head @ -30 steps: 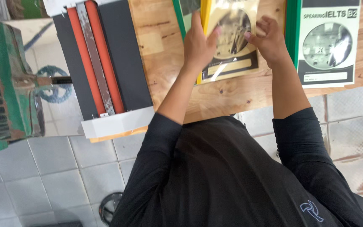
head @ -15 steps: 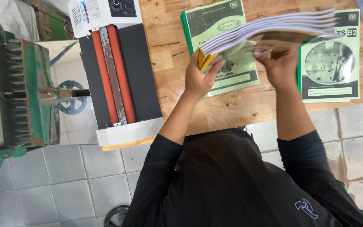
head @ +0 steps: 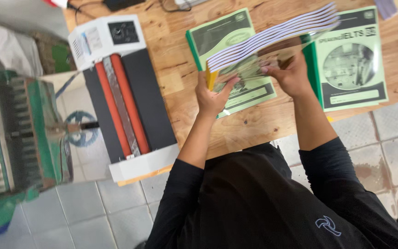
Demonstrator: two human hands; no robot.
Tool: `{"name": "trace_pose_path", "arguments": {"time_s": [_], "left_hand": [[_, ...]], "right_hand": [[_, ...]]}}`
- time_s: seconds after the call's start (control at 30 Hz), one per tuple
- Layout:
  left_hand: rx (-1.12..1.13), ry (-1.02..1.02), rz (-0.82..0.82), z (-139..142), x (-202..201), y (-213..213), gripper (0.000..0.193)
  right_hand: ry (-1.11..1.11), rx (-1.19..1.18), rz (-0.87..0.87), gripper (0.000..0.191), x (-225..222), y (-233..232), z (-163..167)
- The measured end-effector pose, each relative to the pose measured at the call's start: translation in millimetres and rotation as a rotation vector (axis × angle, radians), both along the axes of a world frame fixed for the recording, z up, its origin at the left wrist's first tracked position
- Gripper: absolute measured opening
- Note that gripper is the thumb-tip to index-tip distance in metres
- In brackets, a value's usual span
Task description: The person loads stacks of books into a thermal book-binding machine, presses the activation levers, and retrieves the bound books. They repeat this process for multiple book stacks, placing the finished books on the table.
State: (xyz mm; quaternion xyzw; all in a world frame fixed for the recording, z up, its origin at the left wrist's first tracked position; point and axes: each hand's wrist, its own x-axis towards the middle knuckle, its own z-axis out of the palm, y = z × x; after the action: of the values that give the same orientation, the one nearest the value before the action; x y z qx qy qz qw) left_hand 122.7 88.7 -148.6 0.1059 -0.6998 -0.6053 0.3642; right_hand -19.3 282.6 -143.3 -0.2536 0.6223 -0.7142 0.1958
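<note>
Both hands, left hand (head: 212, 97) and right hand (head: 292, 75), grip a booklet stack (head: 272, 39) (fanned).

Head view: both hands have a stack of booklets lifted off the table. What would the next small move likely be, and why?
Probably lowering the stack of booklets onto the wooden table to square it. The left hand grips its lower corner and the right hand supports it from beneath, and the edges look fanned and uneven. It hangs tilted above a green booklet.
</note>
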Motion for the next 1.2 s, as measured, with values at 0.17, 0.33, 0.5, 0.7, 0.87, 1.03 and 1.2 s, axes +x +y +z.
{"name": "trace_pose_path", "arguments": {"time_s": [0.17, 0.33, 0.5, 0.7, 0.87, 1.03, 1.2], "left_hand": [[0.053, 0.089, -0.026, 14.9, 0.0, 18.2, 0.047], [-0.229, 0.147, -0.252, 55.3, 6.1, 53.2, 0.033], [0.398, 0.172, -0.745, 111.5, 20.2, 133.6, 0.045], [0.263, 0.219, -1.229, 143.5, 107.9, 251.9, 0.032], [0.339, 0.167, -1.638, 124.6, 257.4, 340.0, 0.029], [0.280, 0.055, -1.976, 94.7, 452.1, 398.7, 0.033], [0.399, -0.270, -2.356, 65.0, 621.9, 451.4, 0.041]], "right_hand": [[0.050, 0.035, -0.123, 0.058, 13.6, 16.1, 0.5], [0.145, 0.091, -0.301, 0.037, 67.7, 83.2, 45.8], [0.526, 0.187, -0.507, 0.046, 169.0, 201.2, 128.9], [0.479, 0.422, -0.852, 0.059, 371.3, 311.6, 149.4], [0.283, 0.585, -1.324, 0.044, 623.1, 330.1, 119.7], [0.119, 0.578, -1.709, 0.035, 876.6, 261.5, 96.3], [-0.118, 0.606, -2.178, 0.040, 1039.6, 200.4, 61.2]]}}
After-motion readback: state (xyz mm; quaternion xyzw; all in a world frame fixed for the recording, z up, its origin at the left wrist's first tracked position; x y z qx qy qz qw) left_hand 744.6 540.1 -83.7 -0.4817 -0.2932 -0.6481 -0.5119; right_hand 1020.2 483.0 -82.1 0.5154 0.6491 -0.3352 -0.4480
